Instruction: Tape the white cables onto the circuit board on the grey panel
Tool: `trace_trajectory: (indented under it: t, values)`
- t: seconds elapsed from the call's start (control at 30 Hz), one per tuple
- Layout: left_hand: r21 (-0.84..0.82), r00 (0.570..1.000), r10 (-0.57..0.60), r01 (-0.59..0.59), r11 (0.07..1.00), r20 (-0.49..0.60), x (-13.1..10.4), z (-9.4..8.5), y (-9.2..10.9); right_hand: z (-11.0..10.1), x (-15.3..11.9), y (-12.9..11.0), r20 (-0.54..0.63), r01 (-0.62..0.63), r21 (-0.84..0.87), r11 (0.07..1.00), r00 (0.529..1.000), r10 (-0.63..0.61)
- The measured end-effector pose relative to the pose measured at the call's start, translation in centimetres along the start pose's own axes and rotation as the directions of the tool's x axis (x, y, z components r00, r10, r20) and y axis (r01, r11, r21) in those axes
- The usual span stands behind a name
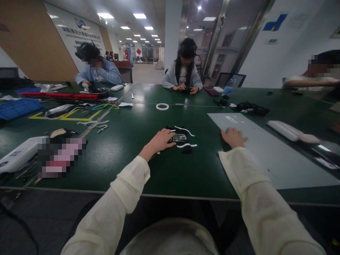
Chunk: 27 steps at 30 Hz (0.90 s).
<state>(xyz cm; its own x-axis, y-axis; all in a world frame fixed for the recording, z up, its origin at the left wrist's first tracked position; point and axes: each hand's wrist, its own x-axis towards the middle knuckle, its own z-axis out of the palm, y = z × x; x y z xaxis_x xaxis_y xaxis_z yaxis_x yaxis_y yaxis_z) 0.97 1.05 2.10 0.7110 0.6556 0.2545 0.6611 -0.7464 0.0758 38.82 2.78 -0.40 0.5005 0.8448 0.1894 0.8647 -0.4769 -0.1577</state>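
Observation:
A small green circuit board (180,137) lies on the table in the middle, with black parts around it. White strips (188,145) stick out to the right on its near and far sides. My left hand (160,142) grips the board's left end, thumb on the near side and fingers on the far side, covering that end. Over the left edge of a pale grey sheet (261,156) is my right hand (234,137), its fingers apart and nothing seen in them. Whether it presses on the sheet I cannot tell.
A white ring (162,106) lies beyond the board. Left are white cable pieces (99,124), a white case (22,153) and a blue bin (20,108). Right are a black bundle (252,108), a bottle (229,86) and a white device (285,130). Other people sit around the table.

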Motion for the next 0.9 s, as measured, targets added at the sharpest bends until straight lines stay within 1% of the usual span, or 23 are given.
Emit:
trace_trajectory:
  t: [0.07,0.13,0.3,0.43,0.57,0.67,0.73,0.8,0.9]
  values:
    - [-0.007,1.0,0.006,-0.006,1.0,-0.006,0.0,0.0,0.0,0.4,0.1,0.3,-0.001,-0.011,-0.008,1.0,1.0,0.011]
    - [-0.013,1.0,0.008,-0.008,1.0,-0.011,0.0,0.0,0.0,0.6,0.1,0.4,0.007,0.005,-0.017,1.0,1.0,-0.004]
    - [-0.017,1.0,0.008,-0.009,1.0,-0.028,0.3,-0.1,0.0,0.3,-0.3,0.0,0.03,0.025,-0.033,0.999,0.999,-0.024]
    - [-0.024,0.999,-0.017,0.016,1.0,-0.048,0.3,-0.2,0.1,-0.2,-1.2,-1.0,0.052,0.066,-0.035,0.997,0.997,-0.064]
    - [-0.018,0.999,-0.032,0.031,0.999,-0.037,0.2,-0.5,0.2,-0.4,-2.4,-2.4,0.064,0.117,-0.037,0.992,0.991,-0.114]
    - [-0.019,0.999,-0.038,0.037,0.999,-0.017,0.2,-0.7,0.2,-0.8,-2.8,-3.1,0.062,0.154,-0.034,0.987,0.986,-0.152]
    - [-0.021,0.999,-0.04,0.04,0.999,-0.004,0.1,-0.8,0.3,-1.1,-2.6,-3.1,0.054,0.149,-0.02,0.989,0.988,-0.148]
    - [-0.019,0.999,-0.042,0.042,0.999,-0.001,0.1,-0.9,0.3,-1.2,-2.2,-2.9,0.033,0.114,0.011,0.993,0.993,-0.114]
    - [-0.013,0.999,-0.038,0.038,0.999,-0.008,0.1,-0.9,0.4,-0.8,-1.6,-2.2,-0.006,0.06,0.048,0.997,0.998,-0.06]
